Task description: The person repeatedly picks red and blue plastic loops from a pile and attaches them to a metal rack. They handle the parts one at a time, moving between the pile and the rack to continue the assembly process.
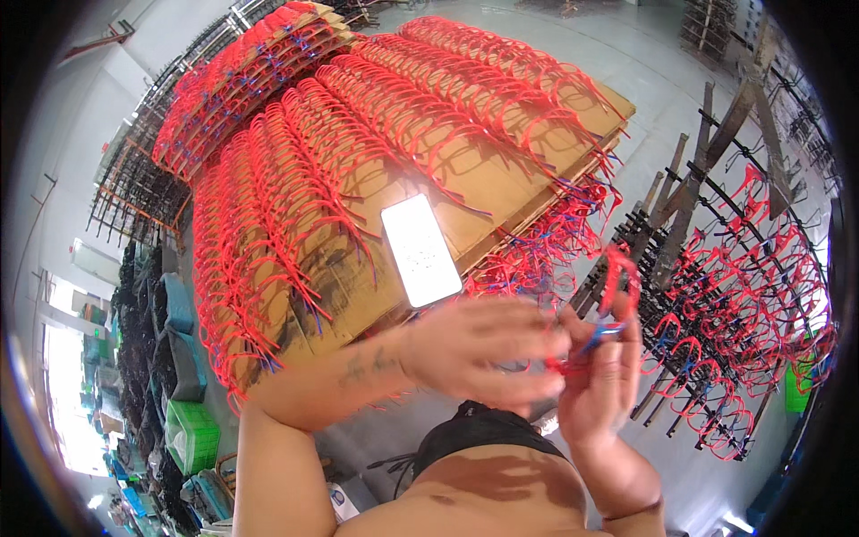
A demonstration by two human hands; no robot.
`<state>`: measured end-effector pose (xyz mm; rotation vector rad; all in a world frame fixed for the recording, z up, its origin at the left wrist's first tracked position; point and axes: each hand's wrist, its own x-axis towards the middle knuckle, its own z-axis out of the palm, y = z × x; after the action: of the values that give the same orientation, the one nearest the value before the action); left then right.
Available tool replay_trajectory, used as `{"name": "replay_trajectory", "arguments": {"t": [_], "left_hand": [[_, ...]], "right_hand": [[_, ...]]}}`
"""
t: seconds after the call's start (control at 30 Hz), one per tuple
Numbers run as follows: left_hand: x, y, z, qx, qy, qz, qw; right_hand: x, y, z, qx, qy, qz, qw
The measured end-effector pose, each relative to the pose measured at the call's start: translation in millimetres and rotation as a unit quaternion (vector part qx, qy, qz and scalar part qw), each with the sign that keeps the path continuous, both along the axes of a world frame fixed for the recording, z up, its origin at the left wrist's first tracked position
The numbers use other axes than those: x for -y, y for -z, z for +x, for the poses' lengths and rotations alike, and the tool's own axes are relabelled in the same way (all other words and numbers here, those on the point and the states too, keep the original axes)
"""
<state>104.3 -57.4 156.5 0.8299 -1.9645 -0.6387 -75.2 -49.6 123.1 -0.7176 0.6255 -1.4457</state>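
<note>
In front of my body, my right hand [601, 385] grips a red eyeglass frame [619, 279] with a blue part near the thumb. One red rim or arm of it rises above the fingers. My left hand [488, 351] reaches across from the left, its fingers bent toward the same frame. Motion smears those fingertips, so whether they pinch the frame cannot be made out. Beyond the left hand, a phone with a bright white screen [420, 251] lies on a brown board [488, 192] holding long rows of red eyeglass frames [313, 134].
Stacked boards [255, 85] of red frames stand at the far left. Below the board's near edge hangs a tangle of red and blue frames [537, 255]. A black rack [698, 295] bearing red frames fills the right. A green crate [191, 436] sits at the lower left.
</note>
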Motion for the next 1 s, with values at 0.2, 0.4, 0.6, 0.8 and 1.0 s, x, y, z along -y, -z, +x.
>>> {"name": "replay_trajectory", "arguments": {"t": [0.2,0.4,0.6,0.8,1.0], "left_hand": [[136,0,96,0.345,-0.486,-0.027,0.803],[161,37,102,0.028,-0.355,0.267,0.896],[123,19,161,-0.133,-0.429,0.133,0.883],[45,11,38,-0.361,-0.256,0.201,0.874],[-7,43,-98,-0.29,-0.258,0.264,0.883]], "right_hand": [[-25,4,-78,-0.039,-0.172,0.08,0.981],[-81,43,-207,-0.34,-0.028,-0.072,0.937],[-91,80,-416,-0.434,0.499,-0.008,0.75],[-111,156,-573,-0.278,0.418,0.21,0.839],[-102,136,-602,-0.287,0.29,0.269,0.873]]}}
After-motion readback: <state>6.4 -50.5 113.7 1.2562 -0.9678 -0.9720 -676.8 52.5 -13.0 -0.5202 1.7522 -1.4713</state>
